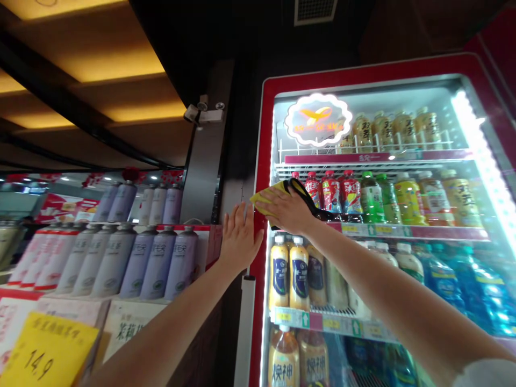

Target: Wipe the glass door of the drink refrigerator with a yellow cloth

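Observation:
With my right hand [288, 207] I press a yellow cloth [266, 198] with a black edge against the left part of the fridge door. A black flap of the cloth [308, 196] hangs out past my fingers, over the glass. My left hand [238, 236] lies open with its fingers pointing up, by the left side of the red door frame [264, 134], just below and left of the cloth. It holds nothing. The lit drinks fridge [371, 70] has a glass front, with a white scalloped sign [318, 119] bearing an orange mark near its top.
Behind the glass, bottles [298, 274] stand on several shelves. At the left, grey and purple bottles [145, 260] stand on stacked boxes, with a yellow price card [50, 349] in front. A dark pillar [205, 145] rises behind them.

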{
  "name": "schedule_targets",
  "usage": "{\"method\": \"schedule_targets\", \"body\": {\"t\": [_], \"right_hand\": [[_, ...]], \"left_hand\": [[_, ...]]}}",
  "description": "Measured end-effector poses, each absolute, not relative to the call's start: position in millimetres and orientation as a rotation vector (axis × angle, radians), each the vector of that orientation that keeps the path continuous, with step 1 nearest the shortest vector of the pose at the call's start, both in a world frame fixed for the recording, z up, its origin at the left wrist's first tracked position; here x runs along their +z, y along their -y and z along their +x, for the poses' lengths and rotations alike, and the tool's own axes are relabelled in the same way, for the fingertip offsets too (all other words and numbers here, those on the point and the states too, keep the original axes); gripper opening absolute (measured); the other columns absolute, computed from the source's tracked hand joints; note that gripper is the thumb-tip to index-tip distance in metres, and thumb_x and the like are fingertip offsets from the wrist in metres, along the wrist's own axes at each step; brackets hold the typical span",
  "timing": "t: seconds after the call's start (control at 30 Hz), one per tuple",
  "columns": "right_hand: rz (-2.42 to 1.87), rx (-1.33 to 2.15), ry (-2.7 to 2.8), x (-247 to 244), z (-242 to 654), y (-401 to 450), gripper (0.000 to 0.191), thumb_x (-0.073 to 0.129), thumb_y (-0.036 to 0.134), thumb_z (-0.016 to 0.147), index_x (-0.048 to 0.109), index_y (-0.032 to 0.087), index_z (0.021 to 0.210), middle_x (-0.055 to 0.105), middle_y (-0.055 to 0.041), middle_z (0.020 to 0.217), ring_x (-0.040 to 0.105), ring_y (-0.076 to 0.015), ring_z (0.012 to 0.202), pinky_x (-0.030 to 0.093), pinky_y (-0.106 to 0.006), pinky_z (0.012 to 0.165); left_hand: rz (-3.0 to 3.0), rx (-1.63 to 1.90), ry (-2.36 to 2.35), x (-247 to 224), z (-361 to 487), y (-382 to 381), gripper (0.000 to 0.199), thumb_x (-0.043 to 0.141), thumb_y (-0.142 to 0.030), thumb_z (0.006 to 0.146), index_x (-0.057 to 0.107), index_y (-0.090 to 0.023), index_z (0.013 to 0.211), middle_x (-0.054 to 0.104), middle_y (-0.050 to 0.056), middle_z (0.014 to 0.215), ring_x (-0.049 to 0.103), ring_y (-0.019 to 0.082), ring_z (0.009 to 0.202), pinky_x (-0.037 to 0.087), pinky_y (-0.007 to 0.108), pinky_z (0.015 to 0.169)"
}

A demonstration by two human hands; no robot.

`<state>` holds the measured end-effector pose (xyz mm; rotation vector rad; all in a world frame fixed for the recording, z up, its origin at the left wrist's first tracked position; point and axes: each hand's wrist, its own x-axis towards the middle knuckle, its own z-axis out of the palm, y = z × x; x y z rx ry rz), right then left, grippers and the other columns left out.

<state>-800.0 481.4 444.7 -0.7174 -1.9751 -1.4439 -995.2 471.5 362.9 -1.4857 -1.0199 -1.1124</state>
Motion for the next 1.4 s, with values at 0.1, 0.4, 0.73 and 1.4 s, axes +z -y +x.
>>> {"method": "schedule_targets", "body": {"t": [0.1,0.4,0.73,1.4], "right_hand": [[-0.837,-1.378,1.83,474,-788,-480,0.056,0.033,0.044,0.107,0.04,0.029,0.16,0.036,-0.0047,0.169,0.031,-0.0329,0.156,0.03,-0.066,0.122],[-0.954,-1.294,1.583,406,-766,-470,0.054,0.031,0.038,0.106,0.048,0.027,0.155,0.046,-0.0099,0.163,0.041,-0.0369,0.149,0.037,-0.069,0.113],[-0.898,-1.305,1.634,492,-753,-484,0.057,0.036,0.044,0.105,0.04,0.027,0.16,0.038,-0.0057,0.168,0.033,-0.0348,0.155,0.032,-0.069,0.121],[-1.034,-1.214,1.504,471,-657,-471,0.057,0.037,0.045,0.105,0.037,0.032,0.161,0.032,-0.0021,0.171,0.028,-0.0325,0.157,0.031,-0.065,0.123]], "left_hand": [[-1.511,-1.077,1.053,379,-987,-474,0.069,0.044,-0.04,0.1,0.032,-0.005,0.159,0.033,0.023,0.167,0.031,0.038,0.155,0.027,0.06,0.126],[-1.592,-1.068,0.951,387,-968,-482,0.071,0.044,-0.041,0.1,0.03,-0.008,0.161,0.028,0.021,0.169,0.027,0.036,0.157,0.025,0.057,0.127],[-1.64,-1.092,0.879,399,-933,-500,0.068,0.038,-0.042,0.104,0.026,-0.011,0.163,0.022,0.019,0.172,0.021,0.037,0.159,0.023,0.061,0.127],[-1.619,-1.135,0.718,409,-879,-507,0.067,0.032,-0.045,0.106,0.028,-0.009,0.162,0.03,0.023,0.168,0.027,0.039,0.157,0.025,0.062,0.126]]}}
